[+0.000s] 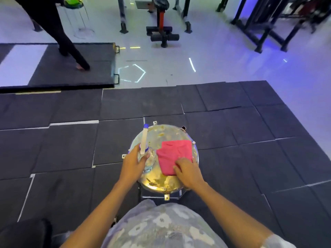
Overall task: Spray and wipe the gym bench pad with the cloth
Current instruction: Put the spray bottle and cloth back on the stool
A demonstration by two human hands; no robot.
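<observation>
Folded pink cloth (pixel 174 153) and clear plastic spray bottle (pixel 144 140) on a round, shiny, smeared metal tabletop (pixel 161 133).
Your left grip (pixel 132 163) is clamped round the bottle; your right grip (pixel 189 172) rests loose-fingered on the cloth's near corner.

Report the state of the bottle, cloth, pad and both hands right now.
spray bottle: at the pad's left side, gripped, nozzle pointing away from the person.
cloth: pink, folded, lying flat on the pad.
round pad: shiny, smeared with yellowish marks.
left hand: grips the spray bottle.
right hand: on the cloth's near corner, fingers bent; pressing or pinching unclear.
</observation>
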